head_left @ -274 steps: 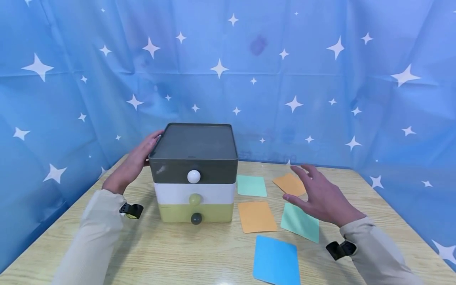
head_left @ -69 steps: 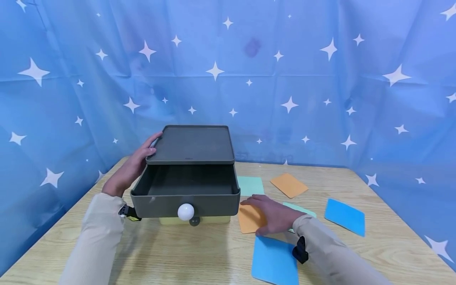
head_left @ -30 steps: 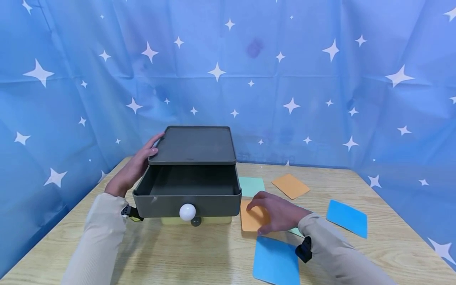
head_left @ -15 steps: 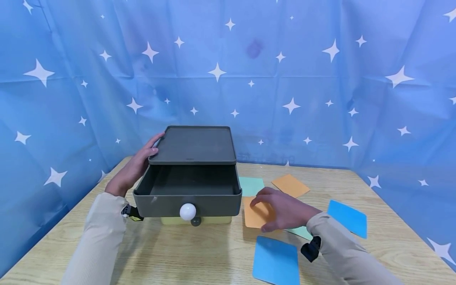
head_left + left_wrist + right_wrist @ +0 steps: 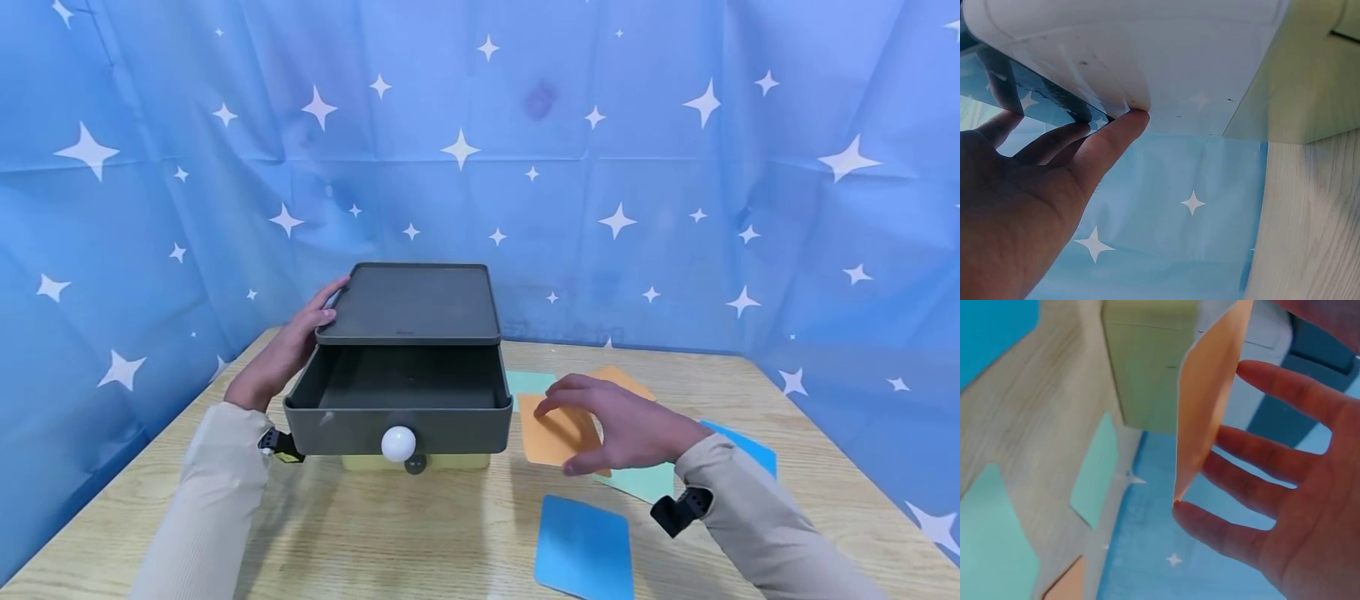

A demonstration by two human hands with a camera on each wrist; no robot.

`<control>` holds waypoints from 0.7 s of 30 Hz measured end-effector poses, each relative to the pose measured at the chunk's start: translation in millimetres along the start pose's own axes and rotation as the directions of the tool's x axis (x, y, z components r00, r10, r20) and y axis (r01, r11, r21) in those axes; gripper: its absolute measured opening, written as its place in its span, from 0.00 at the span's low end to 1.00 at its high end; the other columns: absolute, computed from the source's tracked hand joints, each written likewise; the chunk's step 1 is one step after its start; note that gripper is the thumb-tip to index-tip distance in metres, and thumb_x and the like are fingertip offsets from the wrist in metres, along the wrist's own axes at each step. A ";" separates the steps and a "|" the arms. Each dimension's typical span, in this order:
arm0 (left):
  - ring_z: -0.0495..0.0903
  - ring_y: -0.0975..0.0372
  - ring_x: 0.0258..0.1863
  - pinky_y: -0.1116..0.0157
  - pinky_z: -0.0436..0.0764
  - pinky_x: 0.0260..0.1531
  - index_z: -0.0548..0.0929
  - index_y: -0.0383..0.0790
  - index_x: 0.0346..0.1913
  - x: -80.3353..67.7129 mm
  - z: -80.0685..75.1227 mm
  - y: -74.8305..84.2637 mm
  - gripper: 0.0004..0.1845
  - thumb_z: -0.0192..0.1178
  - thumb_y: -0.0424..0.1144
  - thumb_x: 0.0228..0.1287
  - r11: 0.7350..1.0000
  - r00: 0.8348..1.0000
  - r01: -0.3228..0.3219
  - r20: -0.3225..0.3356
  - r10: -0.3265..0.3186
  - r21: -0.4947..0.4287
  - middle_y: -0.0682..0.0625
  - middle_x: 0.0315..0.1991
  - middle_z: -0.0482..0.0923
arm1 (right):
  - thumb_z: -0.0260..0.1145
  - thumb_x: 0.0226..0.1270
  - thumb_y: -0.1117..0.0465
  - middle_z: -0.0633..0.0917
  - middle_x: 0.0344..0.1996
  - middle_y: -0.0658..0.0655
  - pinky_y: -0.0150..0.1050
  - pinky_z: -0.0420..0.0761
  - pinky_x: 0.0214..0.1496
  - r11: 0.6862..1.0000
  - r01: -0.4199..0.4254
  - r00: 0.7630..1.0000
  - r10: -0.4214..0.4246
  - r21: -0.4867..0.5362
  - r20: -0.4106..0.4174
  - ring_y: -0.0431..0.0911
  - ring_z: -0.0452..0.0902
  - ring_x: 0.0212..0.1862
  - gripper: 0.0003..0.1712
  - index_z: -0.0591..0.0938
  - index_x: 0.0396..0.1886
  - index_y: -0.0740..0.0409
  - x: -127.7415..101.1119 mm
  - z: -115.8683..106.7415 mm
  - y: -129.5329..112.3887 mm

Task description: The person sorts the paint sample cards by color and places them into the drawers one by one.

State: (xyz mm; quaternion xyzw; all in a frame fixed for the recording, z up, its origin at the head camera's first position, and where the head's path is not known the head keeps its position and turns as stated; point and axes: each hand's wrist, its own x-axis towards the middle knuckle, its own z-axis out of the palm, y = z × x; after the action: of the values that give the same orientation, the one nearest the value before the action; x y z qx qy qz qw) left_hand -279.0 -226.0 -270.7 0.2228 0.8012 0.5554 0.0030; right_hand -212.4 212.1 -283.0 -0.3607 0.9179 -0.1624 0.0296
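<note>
A three-tier drawer cabinet point(image 5: 411, 304) stands on the wooden table, dark grey over white over green. Its top drawer point(image 5: 397, 421), with a white knob point(image 5: 398, 443), is pulled out and looks empty. My left hand point(image 5: 288, 350) rests flat against the cabinet's left side, thumb on the top rim; in the left wrist view its straight fingers point(image 5: 1110, 134) touch the cabinet's wall point(image 5: 1179, 62). My right hand point(image 5: 630, 425) pinches an orange card point(image 5: 555, 433) by its edges, lifted off the table just right of the drawer. In the right wrist view the orange card point(image 5: 1210, 394) stands edge-on between thumb and fingers point(image 5: 1210, 528).
More cards lie on the table right of the cabinet: a green card point(image 5: 528, 382), an orange card point(image 5: 626, 379), a green card point(image 5: 645, 482), a blue card point(image 5: 583, 550) near the front and a blue card point(image 5: 753, 454) at the right. Blue starred cloth point(image 5: 675, 167) surrounds the table.
The top drawer, shut at first, now stands open. In the last second my right hand has gripped the orange card and raised it off the table. The left hand has not moved.
</note>
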 end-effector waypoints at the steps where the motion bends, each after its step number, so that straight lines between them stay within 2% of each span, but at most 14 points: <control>1: 0.32 0.43 0.81 0.31 0.38 0.73 0.41 0.57 0.82 0.1 0.2 0.2 0.35 0.36 0.50 0.77 1.000 1.000 -0.001 0.001 0.001 -0.001 0.45 0.83 0.31 | 0.76 0.55 0.45 0.76 0.64 0.52 0.59 0.76 0.60 1.000 0.000 1.000 0.000 0.002 -0.005 0.55 0.73 0.65 0.32 0.79 0.61 0.38 -0.4 -2.1 -0.8; 11: 0.32 0.43 0.81 0.31 0.38 0.72 0.40 0.57 0.82 -0.8 1.2 0.9 0.35 0.36 0.51 0.77 1.000 1.000 0.003 0.002 -0.003 -0.001 0.45 0.83 0.30 | 0.77 0.55 0.46 0.75 0.64 0.47 0.57 0.76 0.61 1.000 0.008 0.999 -0.008 0.020 -0.042 0.51 0.72 0.66 0.33 0.77 0.61 0.32 -7.2 -18.4 -8.1; 16: 0.32 0.42 0.81 0.30 0.38 0.72 0.40 0.58 0.82 -1.3 0.9 -1.6 0.35 0.36 0.52 0.77 1.000 1.000 0.015 0.000 -0.015 0.011 0.45 0.83 0.30 | 0.76 0.57 0.44 0.75 0.65 0.47 0.57 0.76 0.60 0.999 0.005 0.999 -0.004 0.034 -0.044 0.52 0.71 0.67 0.32 0.76 0.62 0.32 -11.0 -24.2 -9.3; 21: 0.31 0.42 0.81 0.29 0.37 0.71 0.40 0.58 0.82 -0.9 0.0 -1.9 0.35 0.35 0.53 0.77 1.000 1.000 0.014 -0.004 -0.014 0.018 0.45 0.83 0.30 | 0.76 0.57 0.43 0.74 0.67 0.47 0.57 0.77 0.60 0.999 0.015 0.996 -0.012 0.043 -0.083 0.52 0.71 0.68 0.33 0.76 0.63 0.31 -14.0 -34.0 -12.2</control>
State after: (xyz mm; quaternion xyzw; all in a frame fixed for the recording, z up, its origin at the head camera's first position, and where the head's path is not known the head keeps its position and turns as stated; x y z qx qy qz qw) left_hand -278.8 -226.9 -272.7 0.2159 0.8078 0.5485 0.0034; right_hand -199.9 222.6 -247.9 -0.3592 0.9121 -0.1975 -0.0016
